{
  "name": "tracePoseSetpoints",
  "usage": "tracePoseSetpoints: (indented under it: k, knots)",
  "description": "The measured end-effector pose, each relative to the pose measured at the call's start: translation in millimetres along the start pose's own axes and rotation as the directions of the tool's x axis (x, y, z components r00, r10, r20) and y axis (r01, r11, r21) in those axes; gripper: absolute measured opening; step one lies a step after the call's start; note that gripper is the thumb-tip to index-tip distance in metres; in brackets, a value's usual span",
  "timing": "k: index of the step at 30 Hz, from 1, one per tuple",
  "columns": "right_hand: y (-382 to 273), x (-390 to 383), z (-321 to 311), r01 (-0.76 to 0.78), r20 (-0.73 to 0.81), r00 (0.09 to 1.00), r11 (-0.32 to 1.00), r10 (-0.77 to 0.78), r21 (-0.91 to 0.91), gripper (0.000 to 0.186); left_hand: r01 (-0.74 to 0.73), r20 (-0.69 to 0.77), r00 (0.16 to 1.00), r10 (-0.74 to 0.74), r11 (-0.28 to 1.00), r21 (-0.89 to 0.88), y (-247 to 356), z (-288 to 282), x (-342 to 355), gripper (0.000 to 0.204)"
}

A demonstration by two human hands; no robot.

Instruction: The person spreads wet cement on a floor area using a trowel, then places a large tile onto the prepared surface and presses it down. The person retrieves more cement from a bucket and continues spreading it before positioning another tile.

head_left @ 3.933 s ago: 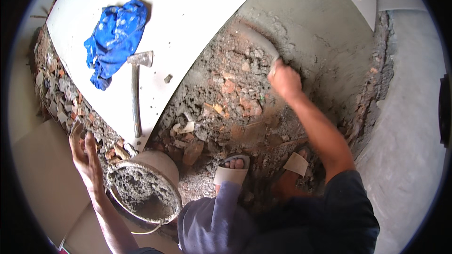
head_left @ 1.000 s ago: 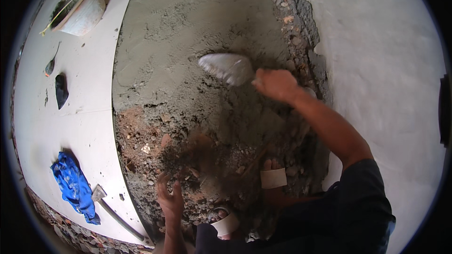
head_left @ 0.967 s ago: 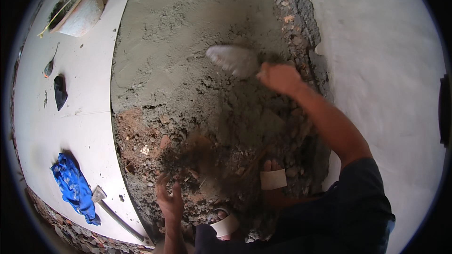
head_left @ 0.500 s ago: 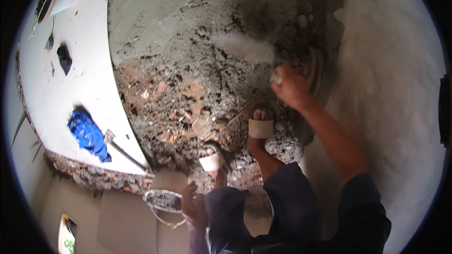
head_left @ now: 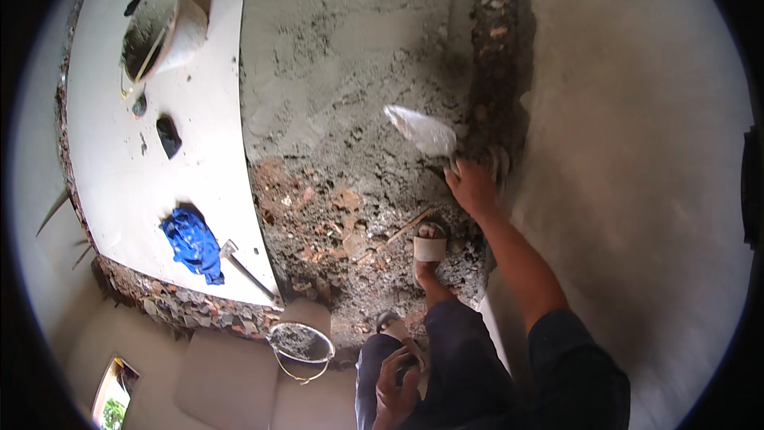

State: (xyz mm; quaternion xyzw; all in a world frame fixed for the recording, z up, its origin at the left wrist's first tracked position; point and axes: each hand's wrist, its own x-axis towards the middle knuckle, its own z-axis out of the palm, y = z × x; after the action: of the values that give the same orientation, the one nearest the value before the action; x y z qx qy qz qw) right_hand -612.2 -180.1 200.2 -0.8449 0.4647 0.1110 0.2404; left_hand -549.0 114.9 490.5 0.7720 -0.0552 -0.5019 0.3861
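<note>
White floor tiles (head_left: pixel 119 191) border a bed of grey mortar (head_left: pixel 318 95). A bucket (head_left: pixel 318 314) stands by the tiles' near corner; a blue cloth (head_left: pixel 191 245) lies on them. The trowel (head_left: pixel 422 129) is at the mortar, its handle gripped by the right hand (head_left: pixel 473 187). The left hand (head_left: pixel 394 386), half open and seemingly empty, is near a knee.

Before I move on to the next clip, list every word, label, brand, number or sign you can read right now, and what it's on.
None: no readable text shows in this view.
Blue cloth: pale patches, no legible lettering.
Trowel in the right hand: no lettering visible.
Upper bucket and lower bucket: no legible markings.
</note>
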Motion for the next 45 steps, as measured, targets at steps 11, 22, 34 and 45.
tracePoseSetpoints:
  k: [11, 22, 34, 45]
  knots:
    - [-18, -11, 38, -0.688, 0.448, 0.652, 0.227, 0.611, 0.69, 0.038, -0.049, 0.074, 0.996, 0.042, 0.995, 0.086, 20, -13, 98, 0.031]
    - [-104, 262, 82, -0.296, -0.034, 0.866, 0.566, 0.499, 0.769, 0.035, 0.288, 0.101, 0.956, -0.274, 0.942, -0.174, 7, -94, 165, 0.031]
    - [-223, 392, 42, -0.132, -0.015, 0.977, 0.661, 0.212, 0.738, 0.033, -0.105, -0.053, 0.994, 0.091, 0.778, -0.619, 53, -128, 213, 0.032]
    - [-192, 200, -29, 0.151, -0.156, 0.978, 0.986, -0.138, 0.074, 0.046, -0.776, -0.116, 0.617, 0.778, 0.626, 0.078, 70, -223, 385, 0.026]
